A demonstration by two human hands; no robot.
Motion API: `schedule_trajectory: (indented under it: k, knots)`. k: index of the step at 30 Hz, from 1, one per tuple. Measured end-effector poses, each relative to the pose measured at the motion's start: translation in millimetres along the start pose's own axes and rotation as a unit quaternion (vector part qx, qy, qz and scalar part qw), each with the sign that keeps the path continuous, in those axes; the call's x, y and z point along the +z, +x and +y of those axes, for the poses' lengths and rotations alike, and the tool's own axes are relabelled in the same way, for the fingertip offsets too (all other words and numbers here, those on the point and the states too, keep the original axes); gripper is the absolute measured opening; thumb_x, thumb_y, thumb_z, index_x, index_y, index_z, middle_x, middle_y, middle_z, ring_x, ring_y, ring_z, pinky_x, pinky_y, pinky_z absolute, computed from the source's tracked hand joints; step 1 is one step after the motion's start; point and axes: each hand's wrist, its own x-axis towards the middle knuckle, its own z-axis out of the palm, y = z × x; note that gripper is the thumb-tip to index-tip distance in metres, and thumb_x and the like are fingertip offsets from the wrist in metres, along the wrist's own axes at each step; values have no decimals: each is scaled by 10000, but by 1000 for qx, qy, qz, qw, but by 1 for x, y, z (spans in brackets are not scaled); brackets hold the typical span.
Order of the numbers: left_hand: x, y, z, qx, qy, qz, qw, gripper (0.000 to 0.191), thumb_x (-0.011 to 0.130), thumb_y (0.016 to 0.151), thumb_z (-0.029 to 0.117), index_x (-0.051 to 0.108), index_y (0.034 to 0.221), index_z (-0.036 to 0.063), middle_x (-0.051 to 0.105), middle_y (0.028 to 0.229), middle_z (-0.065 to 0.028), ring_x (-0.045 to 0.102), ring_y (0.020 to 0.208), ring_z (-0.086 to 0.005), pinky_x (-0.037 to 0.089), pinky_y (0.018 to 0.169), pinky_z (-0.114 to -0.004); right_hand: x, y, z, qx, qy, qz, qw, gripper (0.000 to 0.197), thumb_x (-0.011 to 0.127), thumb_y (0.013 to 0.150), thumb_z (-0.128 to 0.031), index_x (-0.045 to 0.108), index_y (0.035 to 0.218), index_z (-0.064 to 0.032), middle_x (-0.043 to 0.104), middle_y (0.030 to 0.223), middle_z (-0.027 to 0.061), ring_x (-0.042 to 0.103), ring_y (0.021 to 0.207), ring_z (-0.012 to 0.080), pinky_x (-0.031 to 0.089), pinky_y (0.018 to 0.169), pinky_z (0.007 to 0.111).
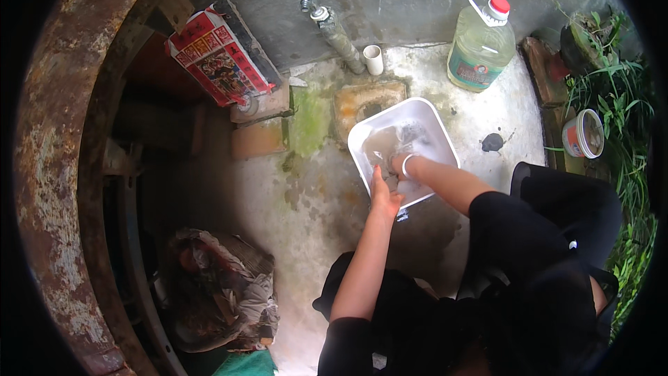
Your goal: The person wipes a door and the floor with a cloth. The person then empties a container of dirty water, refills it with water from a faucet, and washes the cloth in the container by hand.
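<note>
A white plastic basin [447, 141] of cloudy, sudsy water stands on the wet concrete before me. My left hand [385, 196] is at its near left side, the thumb raised and the fingers bent down over the inside; whether it grips anything is hidden. My right hand [401, 164], with a white band at the wrist, reaches into the water near the middle, its fingers mostly under the surface. Greyish material, perhaps cloth, shows around the hands in the murky water, but I cannot tell its kind. White foam [412, 133] floats at the far side.
Beyond the basin are a metal tap [311, 1] on a wrapped pipe, a short white pipe [373, 60] and a large plastic jug [480, 49] with a red cap. Left are bricks [259, 138] and a red printed package [222, 57]; right, a small tub [583, 134] and plants.
</note>
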Motion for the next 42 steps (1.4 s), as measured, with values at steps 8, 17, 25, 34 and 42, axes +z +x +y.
schedule_trajectory:
  k: [8, 17, 25, 34, 42]
  knots:
    - [-8, 4, 7, -27, -37, -88, 995, 783, 336, 756, 588, 4, 1317, 154, -40, 1366, -115, 13, 1229, -397, 45, 939, -581, 9, 18, 8, 110, 2, 48, 993, 267, 557, 721, -227, 602, 914, -48, 578, 945, 164, 573, 850, 282, 449, 742, 372]
    - [-2, 17, 5, -42, -52, -82, 994, 746, 292, 753, 621, 102, 1311, 164, 93, 1363, -88, 85, 1241, -338, 57, 897, -630, -23, -28, 3, 10, 264, 20, 964, 392, 591, 684, -368, 602, 894, -37, 565, 959, 150, 520, 917, 262, 405, 784, 329]
    - [1, 16, 20, 52, -144, -216, 964, 479, 382, 783, 494, 529, 928, 62, 562, 849, -74, 539, 794, -226, 428, 721, -347, -65, -127, -68, 13, 510, 206, 835, 307, 609, 675, -307, 577, 824, -41, 543, 871, 138, 547, 763, 279, 415, 694, 337]
    - [3, 59, -20, 181, -294, -547, 763, 321, 351, 849, 294, 496, 1011, 57, 537, 972, -91, 532, 844, -207, 421, 752, -321, -60, -101, -70, 15, 435, 344, 832, 214, 525, 670, -225, 584, 757, -38, 561, 730, 178, 535, 672, 363, 431, 636, 399]
    - [28, 8, -5, 47, -48, -35, 997, 413, 298, 871, 357, 390, 1147, 64, 467, 1105, -68, 478, 994, -190, 409, 823, -364, -68, -54, -14, 193, 395, 321, 839, 262, 485, 676, -275, 594, 667, -37, 542, 652, 223, 531, 626, 387, 438, 604, 426]
